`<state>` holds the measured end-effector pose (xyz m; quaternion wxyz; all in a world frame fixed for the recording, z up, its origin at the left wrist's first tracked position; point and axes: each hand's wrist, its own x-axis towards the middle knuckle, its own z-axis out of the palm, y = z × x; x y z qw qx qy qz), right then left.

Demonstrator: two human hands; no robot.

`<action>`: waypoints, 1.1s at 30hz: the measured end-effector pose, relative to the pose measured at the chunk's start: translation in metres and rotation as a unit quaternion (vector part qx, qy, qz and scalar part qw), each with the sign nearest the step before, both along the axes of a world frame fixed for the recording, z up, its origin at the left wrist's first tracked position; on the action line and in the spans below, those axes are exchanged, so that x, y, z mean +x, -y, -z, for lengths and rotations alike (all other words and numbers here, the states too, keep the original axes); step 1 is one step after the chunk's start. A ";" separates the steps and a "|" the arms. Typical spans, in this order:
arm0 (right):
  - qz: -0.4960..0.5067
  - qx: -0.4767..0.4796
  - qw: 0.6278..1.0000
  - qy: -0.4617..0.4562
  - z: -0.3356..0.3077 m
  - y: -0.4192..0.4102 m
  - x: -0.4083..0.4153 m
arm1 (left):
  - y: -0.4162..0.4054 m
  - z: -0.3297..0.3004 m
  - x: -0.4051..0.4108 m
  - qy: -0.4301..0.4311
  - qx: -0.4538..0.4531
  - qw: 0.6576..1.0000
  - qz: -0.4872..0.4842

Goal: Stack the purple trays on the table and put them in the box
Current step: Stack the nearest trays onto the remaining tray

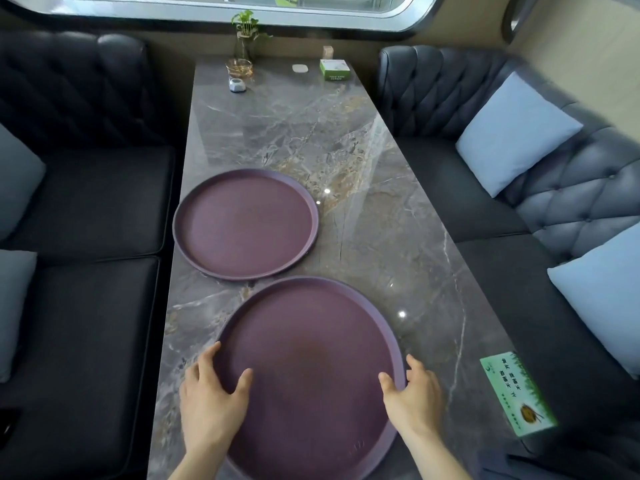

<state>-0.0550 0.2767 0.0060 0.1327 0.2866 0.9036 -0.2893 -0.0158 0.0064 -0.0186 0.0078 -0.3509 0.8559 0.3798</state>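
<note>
A long table (363,216) of polished grey marble-like stone, veined in white and brown, is seen from above, running from near to far between two dark tufted leather sofas. Two round, matte purple trays with low raised rims are laid flat on it. The near tray (308,379) is gripped at its edges by both hands: the left hand (211,396) is curled over the left rim, thumb on the inner surface and fingers (207,358) wrapped outside; the right hand (412,393) is closed the same way on the right rim. The far tray (246,223) lies untouched just beyond, toward the left edge, the two rims nearly meeting. At the far end are grouped a glass vase with a green plant (246,36), a small glass dish (239,68), and a green and white carton (334,69). A green printed card (516,393) is placed at the near right edge. Pale blue cushions (516,133) are propped on the right sofa.
</note>
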 end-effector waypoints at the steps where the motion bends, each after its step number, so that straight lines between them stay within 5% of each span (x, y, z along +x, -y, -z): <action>1: 0.001 0.004 1.000 0.003 0.002 -0.001 -0.001 | 0.000 -0.001 -0.001 0.011 -0.015 1.000 0.005; 14: 0.084 0.002 0.996 -0.040 0.023 -0.018 -0.022 | 0.013 0.005 -0.018 0.092 -0.118 0.988 0.022; 26: -0.022 0.074 0.996 0.036 0.006 -0.018 -0.048 | 0.014 -0.007 -0.037 0.127 -0.141 0.980 0.058; 33: -0.094 0.018 0.995 -0.036 -0.014 0.000 -0.112 | 0.041 -0.010 -0.089 0.018 0.003 0.998 -0.061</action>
